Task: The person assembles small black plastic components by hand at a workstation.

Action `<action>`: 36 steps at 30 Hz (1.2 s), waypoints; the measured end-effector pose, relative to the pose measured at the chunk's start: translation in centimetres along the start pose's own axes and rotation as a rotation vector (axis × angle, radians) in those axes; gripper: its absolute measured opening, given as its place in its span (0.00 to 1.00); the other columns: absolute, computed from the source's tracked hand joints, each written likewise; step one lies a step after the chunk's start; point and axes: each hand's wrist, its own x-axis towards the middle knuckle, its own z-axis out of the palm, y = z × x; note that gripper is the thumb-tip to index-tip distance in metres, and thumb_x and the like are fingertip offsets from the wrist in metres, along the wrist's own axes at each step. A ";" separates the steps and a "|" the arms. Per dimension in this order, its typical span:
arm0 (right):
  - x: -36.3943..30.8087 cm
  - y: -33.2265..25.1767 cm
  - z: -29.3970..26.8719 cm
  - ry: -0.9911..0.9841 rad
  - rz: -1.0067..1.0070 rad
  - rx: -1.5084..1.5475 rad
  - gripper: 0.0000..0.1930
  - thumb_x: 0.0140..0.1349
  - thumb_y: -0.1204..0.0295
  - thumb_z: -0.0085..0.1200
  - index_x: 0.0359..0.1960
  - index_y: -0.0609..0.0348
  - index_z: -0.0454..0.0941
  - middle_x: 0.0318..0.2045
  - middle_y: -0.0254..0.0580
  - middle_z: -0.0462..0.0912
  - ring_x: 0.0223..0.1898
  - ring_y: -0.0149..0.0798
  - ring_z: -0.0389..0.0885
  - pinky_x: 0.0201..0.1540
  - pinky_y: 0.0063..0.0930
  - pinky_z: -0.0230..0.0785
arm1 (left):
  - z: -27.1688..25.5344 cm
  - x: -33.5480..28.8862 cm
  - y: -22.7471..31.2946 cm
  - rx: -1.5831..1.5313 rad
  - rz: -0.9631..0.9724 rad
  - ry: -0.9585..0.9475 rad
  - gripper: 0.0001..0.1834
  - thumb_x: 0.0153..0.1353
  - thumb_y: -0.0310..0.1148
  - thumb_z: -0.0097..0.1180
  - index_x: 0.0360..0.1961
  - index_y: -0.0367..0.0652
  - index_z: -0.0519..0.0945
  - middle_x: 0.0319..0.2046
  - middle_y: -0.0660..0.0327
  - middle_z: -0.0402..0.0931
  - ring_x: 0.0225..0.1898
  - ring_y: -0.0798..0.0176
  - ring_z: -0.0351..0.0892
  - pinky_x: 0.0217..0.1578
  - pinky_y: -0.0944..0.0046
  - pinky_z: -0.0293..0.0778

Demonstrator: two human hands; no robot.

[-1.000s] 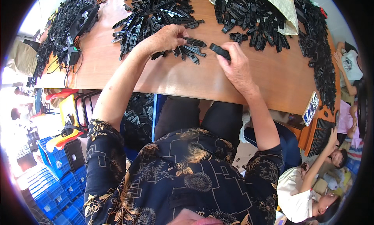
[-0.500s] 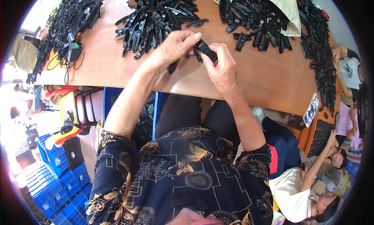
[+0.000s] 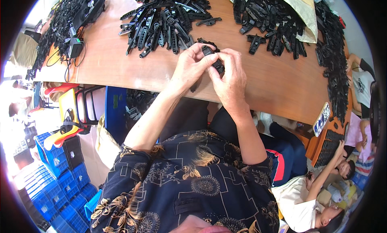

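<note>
Both my hands meet over the near middle of the wooden table (image 3: 161, 73), closed around one black plastic part (image 3: 218, 66). My left hand (image 3: 192, 65) pinches its upper end, with the thumb laid along the top. The fingers of my right hand (image 3: 229, 75) wrap its right side and lower end. Much of the part is hidden by the fingers. Another dark piece (image 3: 206, 43) shows just beyond my fingertips; whether it joins the part I cannot tell. Beyond my hands lies a heap of long black plastic parts (image 3: 163, 25).
More black parts (image 3: 278, 31) spill from a pale sack (image 3: 300, 11) at the far right. Dark heaps (image 3: 52, 31) line the left edge, by a small black device with a cable (image 3: 74, 47). Blue crates (image 3: 60, 184) are stacked at lower left. Other people sit at the right.
My hands have drawn closer together, the left one moving right and nearer to me. Both still hold the black part. The view has shifted slightly.
</note>
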 end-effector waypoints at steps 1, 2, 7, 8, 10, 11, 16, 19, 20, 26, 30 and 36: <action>-0.1 -0.2 -0.2 -0.038 -0.004 0.005 0.20 0.53 0.72 0.65 0.45 0.59 0.71 0.39 0.48 0.76 0.40 0.50 0.79 0.39 0.38 0.74 | -0.3 -0.5 0.1 -0.047 -0.012 0.007 0.18 0.62 0.29 0.61 0.50 0.36 0.73 0.41 0.60 0.80 0.41 0.73 0.77 0.41 0.73 0.74; -0.5 -0.3 -0.3 -0.046 -0.004 0.013 0.20 0.53 0.72 0.65 0.45 0.59 0.71 0.39 0.48 0.76 0.40 0.50 0.79 0.39 0.38 0.74 | -0.7 -1.3 0.2 -0.046 -0.015 0.019 0.18 0.62 0.29 0.61 0.50 0.36 0.73 0.41 0.60 0.80 0.41 0.73 0.77 0.41 0.73 0.74; -3.0 -1.4 -1.0 -0.428 0.417 0.520 0.24 0.54 0.64 0.68 0.48 0.63 0.73 0.39 0.45 0.78 0.38 0.40 0.78 0.41 0.32 0.73 | -1.6 -5.9 1.5 -0.180 0.007 0.003 0.18 0.60 0.20 0.58 0.51 0.35 0.74 0.46 0.54 0.80 0.45 0.64 0.80 0.49 0.64 0.77; -3.8 -1.2 -0.5 -0.432 0.455 0.641 0.24 0.54 0.64 0.67 0.48 0.63 0.73 0.38 0.45 0.79 0.37 0.39 0.78 0.40 0.32 0.73 | -1.9 -6.6 1.5 -0.201 -0.001 0.005 0.18 0.59 0.19 0.58 0.51 0.36 0.74 0.46 0.54 0.80 0.45 0.63 0.81 0.49 0.63 0.77; -4.2 -1.6 0.1 -0.455 0.421 0.601 0.23 0.54 0.64 0.67 0.47 0.62 0.74 0.33 0.44 0.80 0.32 0.39 0.79 0.37 0.30 0.73 | -2.6 -7.5 1.3 -0.181 0.028 0.035 0.18 0.59 0.21 0.59 0.50 0.36 0.74 0.45 0.53 0.80 0.44 0.62 0.81 0.47 0.63 0.79; -4.3 -2.0 0.6 -0.462 0.398 0.551 0.22 0.54 0.63 0.67 0.46 0.61 0.75 0.31 0.44 0.80 0.31 0.38 0.79 0.35 0.31 0.72 | -3.1 -8.0 1.3 -0.183 0.009 0.062 0.17 0.58 0.22 0.60 0.50 0.36 0.74 0.44 0.54 0.81 0.44 0.63 0.81 0.47 0.64 0.78; -4.7 -3.9 2.1 -0.406 0.290 0.390 0.14 0.54 0.66 0.65 0.40 0.57 0.79 0.22 0.41 0.79 0.21 0.38 0.78 0.26 0.32 0.71 | -4.7 -9.7 0.8 -0.158 -0.077 0.173 0.14 0.57 0.27 0.62 0.45 0.40 0.78 0.35 0.65 0.82 0.27 0.78 0.73 0.28 0.78 0.69; -4.6 -4.3 1.6 -0.568 0.244 0.363 0.15 0.55 0.64 0.65 0.40 0.57 0.77 0.26 0.40 0.81 0.27 0.37 0.82 0.31 0.30 0.73 | -6.4 -10.9 0.9 -0.090 -0.190 0.163 0.19 0.56 0.33 0.64 0.47 0.39 0.75 0.38 0.60 0.82 0.25 0.77 0.72 0.27 0.78 0.67; -4.7 -3.9 1.2 -0.650 0.183 0.352 0.16 0.55 0.63 0.65 0.42 0.56 0.77 0.28 0.41 0.82 0.30 0.37 0.82 0.33 0.30 0.74 | -7.0 -11.5 1.1 -0.058 -0.245 0.163 0.19 0.56 0.33 0.64 0.48 0.40 0.75 0.38 0.61 0.82 0.27 0.77 0.72 0.27 0.78 0.67; -0.3 0.0 -3.6 -0.431 0.423 0.236 0.15 0.61 0.69 0.60 0.47 0.57 0.74 0.35 0.39 0.80 0.30 0.34 0.79 0.34 0.28 0.73 | -12.5 -18.4 1.2 1.380 -0.414 0.282 0.26 0.59 0.35 0.63 0.57 0.38 0.70 0.40 0.55 0.80 0.40 0.60 0.79 0.43 0.61 0.74; 2.5 5.5 -6.2 -0.128 0.329 -0.171 0.14 0.62 0.74 0.57 0.49 0.58 0.73 0.39 0.43 0.78 0.33 0.39 0.79 0.36 0.32 0.73 | -12.4 -16.6 1.1 1.601 0.022 0.314 0.22 0.59 0.31 0.62 0.54 0.40 0.73 0.39 0.55 0.80 0.39 0.50 0.79 0.41 0.58 0.74; 6.3 8.6 -7.6 -0.350 -0.226 -0.798 0.22 0.53 0.86 0.51 0.51 0.51 0.76 0.51 0.45 0.73 0.46 0.48 0.75 0.45 0.39 0.73 | -6.2 -5.1 4.3 1.388 0.676 0.142 0.09 0.52 0.27 0.62 0.35 0.44 0.79 0.35 0.59 0.77 0.38 0.54 0.77 0.38 0.59 0.75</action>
